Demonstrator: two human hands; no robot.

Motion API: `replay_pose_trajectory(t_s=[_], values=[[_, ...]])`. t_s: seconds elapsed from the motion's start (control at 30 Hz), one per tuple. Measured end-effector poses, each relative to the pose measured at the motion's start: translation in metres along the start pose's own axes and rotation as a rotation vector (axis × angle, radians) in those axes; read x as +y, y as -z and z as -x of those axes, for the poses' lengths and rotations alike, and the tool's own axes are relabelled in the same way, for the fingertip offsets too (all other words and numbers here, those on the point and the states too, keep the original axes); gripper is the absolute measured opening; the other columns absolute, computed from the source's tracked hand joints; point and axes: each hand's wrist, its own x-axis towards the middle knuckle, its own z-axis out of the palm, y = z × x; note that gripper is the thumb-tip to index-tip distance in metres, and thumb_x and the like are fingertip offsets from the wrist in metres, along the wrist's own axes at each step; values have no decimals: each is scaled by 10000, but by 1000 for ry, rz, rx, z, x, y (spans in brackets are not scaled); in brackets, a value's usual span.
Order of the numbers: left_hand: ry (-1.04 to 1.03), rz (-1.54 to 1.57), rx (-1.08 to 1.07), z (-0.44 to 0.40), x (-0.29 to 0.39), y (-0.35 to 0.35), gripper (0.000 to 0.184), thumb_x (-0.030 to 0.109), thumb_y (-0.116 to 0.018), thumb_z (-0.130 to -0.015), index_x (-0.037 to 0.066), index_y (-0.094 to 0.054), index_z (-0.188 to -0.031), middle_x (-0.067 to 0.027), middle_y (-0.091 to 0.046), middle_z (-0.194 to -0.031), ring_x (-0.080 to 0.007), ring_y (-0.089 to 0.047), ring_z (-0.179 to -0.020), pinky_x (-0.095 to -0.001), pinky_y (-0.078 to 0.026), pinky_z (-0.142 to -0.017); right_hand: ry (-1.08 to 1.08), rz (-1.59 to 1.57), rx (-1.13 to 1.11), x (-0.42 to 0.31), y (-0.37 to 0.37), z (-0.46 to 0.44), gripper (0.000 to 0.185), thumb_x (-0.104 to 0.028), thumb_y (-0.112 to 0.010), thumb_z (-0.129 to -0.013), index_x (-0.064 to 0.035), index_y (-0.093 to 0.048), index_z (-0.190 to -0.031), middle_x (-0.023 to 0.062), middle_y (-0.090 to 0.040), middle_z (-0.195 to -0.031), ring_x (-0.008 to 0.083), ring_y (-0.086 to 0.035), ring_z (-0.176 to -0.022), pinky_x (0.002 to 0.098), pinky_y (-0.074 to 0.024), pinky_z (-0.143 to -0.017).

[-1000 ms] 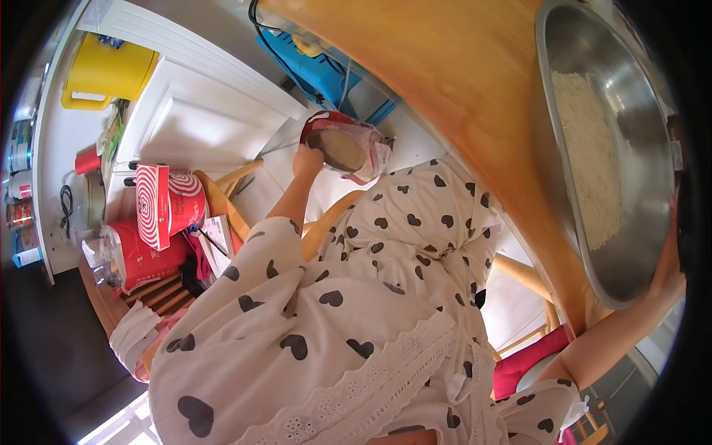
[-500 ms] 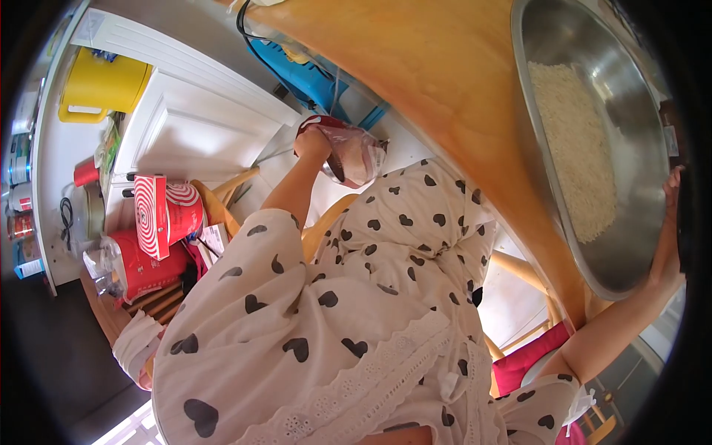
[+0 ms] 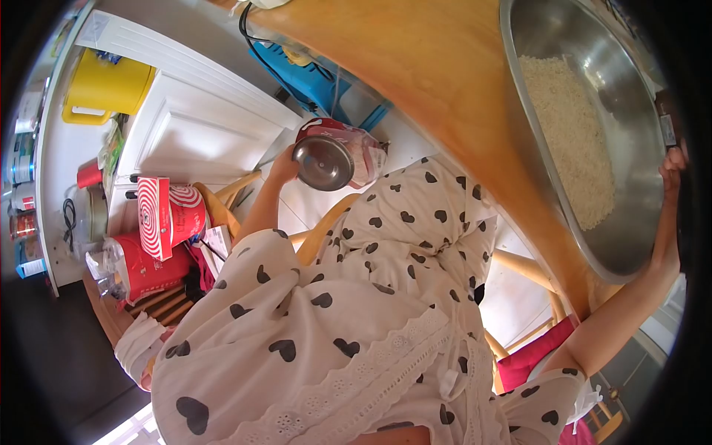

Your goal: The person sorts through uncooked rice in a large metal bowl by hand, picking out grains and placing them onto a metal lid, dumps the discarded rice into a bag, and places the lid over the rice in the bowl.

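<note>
Bowl (image 3: 324,163) moved in front of bag (image 3: 365,154), L hand (image 3: 284,165) closed on it; R hand (image 3: 671,165) by basin (image 3: 632,196) right of bag, grip unclear; handling prob. needs steadiness.

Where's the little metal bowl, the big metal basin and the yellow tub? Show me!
Little metal bowl (image 3: 325,164): head view, on its shiny inside.
Big metal basin (image 3: 621,122): head view, on its bare inner wall.
Yellow tub (image 3: 113,86): head view, on the middle of its side.

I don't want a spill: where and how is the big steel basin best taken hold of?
Probably grip the steel basin by its rim, from two opposite sides: it is wide and open, and its pale heap lies toward one side, so a one-sided hold could tip it.
</note>
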Motion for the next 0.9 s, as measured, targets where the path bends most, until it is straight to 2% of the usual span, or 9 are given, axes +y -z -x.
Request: replay_pose_trajectory(t_s=[0.13,0.2,0.3,0.37,0.43,0.57,0.63,0.77,0.9], values=[[-97,222,-38,7,-38,5,542,73,-502,-810,137,-407,-1340,-94,-630,-839,-155,-571,-559,-299,-454,-474,23,27,-60,7,8,-2,452,-297,-474,-915,45,-513,-1210,85,-579,-1086,173,-512,-1012,316,-352,-942],[-100,386,-136,9,-51,12,545,82,-514,-834,156,-389,-1359,-63,-628,-888,-131,-572,-609,-287,-450,-489,-10,-13,39,4,-3,0,483,-306,-474,-916,58,-487,-1234,83,-585,-1079,171,-516,-1010,317,-359,-940],[-62,496,-210,37,-20,44,543,69,-523,-848,113,-378,-1370,-67,-599,-1068,-133,-589,-840,-286,-492,-658,-5,20,80,2,-13,0,492,-308,-458,-928,65,-471,-1248,77,-596,-1059,164,-527,-995,309,-372,-935],[-200,745,-264,36,-19,60,558,56,-526,-835,36,-361,-1368,-95,-535,-1213,-163,-523,-1060,-293,-444,-877,-7,19,56,6,-11,-1,467,-303,-437,-941,53,-486,-1240,77,-606,-1054,153,-543,-982,291,-386,-921],[-151,815,-359,74,44,97,555,46,-510,-834,-23,-346,-1360,-112,-496,-1273,-191,-482,-1139,-297,-367,-990,-23,-28,21,14,-3,-1,430,-292,-410,-957,30,-516,-1221,84,-618,-1062,138,-565,-970,264,-404,-896],[-350,720,-334,109,126,155,656,145,-568,-703,-49,-404,-1308,-148,-545,-1193,-225,-525,-1095,-310,-396,-973,5,-104,-23,-5,-30,5,406,-286,-429,-950,29,-550,-1175,62,-635,-967,127,-573,-876,247,-415,-810],[-335,759,-239,139,182,167,689,212,-589,-669,-49,-427,-1285,-153,-565,-1166,-237,-572,-1029,-329,-453,-910,0,-93,-17,-10,-37,5,387,-281,-439,-946,21,-569,-1149,57,-638,-939,123,-574,-852,243,-416,-792],[-464,1135,-154,179,273,162,475,174,-556,-796,-56,-492,-1207,-169,-616,-1052,-233,-622,-918,-315,-509,-832,-29,-5,-1,-15,-45,5,324,-265,-465,-934,-20,-617,-1081,36,-643,-876,107,-577,-810,230,-416,-773],[-442,1233,-106,152,337,163,343,201,-590,-785,-24,-596,-1044,-110,-624,-822,-177,-620,-712,-269,-508,-673,-69,103,-75,-18,-49,5,278,-233,-490,-923,-36,-631,-1061,22,-643,-859,96,-571,-794,229,-421,-762]])
